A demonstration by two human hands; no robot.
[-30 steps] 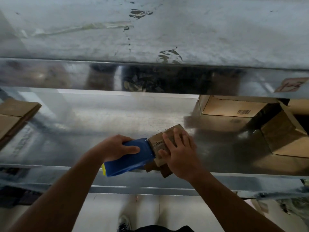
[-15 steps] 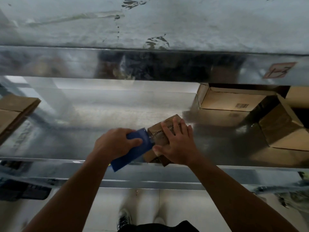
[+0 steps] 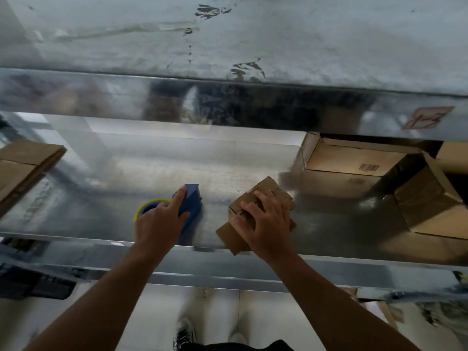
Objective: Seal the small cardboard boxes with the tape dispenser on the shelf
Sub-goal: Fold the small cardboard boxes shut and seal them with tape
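Head view, read from left to right. At the left edge of the frame a flattened piece of cardboard (image 3: 22,168) lies on the reflective metal shelf (image 3: 114,173). Left of centre, the blue tape dispenser (image 3: 192,197) sits on the shelf surface near its front edge, with the yellow rim of its tape roll (image 3: 141,210) showing just left of the knuckles. The left hand (image 3: 158,224) grips the dispenser from above: the index finger lies straight along the blue body, the thumb presses its right side, and the other fingers curl over the roll. Just right of centre, apart from the dispenser, the small cardboard box (image 3: 269,187) rests on the same shelf, turned at an angle, its near corner reaching the front edge. The right hand (image 3: 268,226) holds it, fingers spread and bent over the top face, thumb against the left side. In the right part of the frame, further back, a larger box with a barcode label (image 3: 354,160) stands on the shelf; beside it, at the right edge, another carton (image 3: 435,206) leans tilted. Across the top of the frame runs the upper shelf (image 3: 228,34), bearing a small handwritten tag (image 3: 428,117) at upper right.
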